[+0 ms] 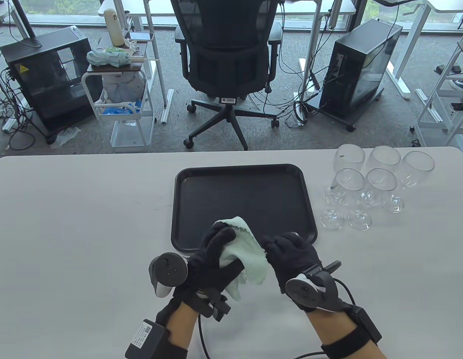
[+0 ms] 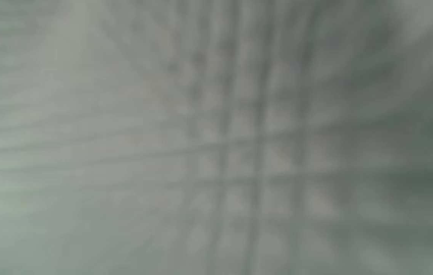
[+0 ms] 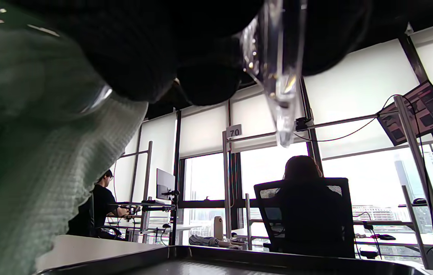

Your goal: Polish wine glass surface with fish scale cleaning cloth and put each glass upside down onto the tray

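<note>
My left hand (image 1: 218,248) grips a pale green fish scale cloth (image 1: 248,258) bunched over the near edge of the black tray (image 1: 239,194). My right hand (image 1: 280,250) is curled right beside the cloth. In the right wrist view its dark fingers (image 3: 201,76) hold a wine glass (image 3: 277,76) by the stem, with the foot seen edge-on. The cloth (image 3: 48,160) covers the bowl at the left. In the table view this glass is hidden by hands and cloth. The left wrist view is filled by the blurred cloth (image 2: 216,137).
Several wine glasses (image 1: 381,179) stand upright in a cluster on the white table (image 1: 67,224), right of the tray. An office chair (image 1: 227,56) and computer cases stand beyond the far edge. Two people sit at desks in the right wrist view.
</note>
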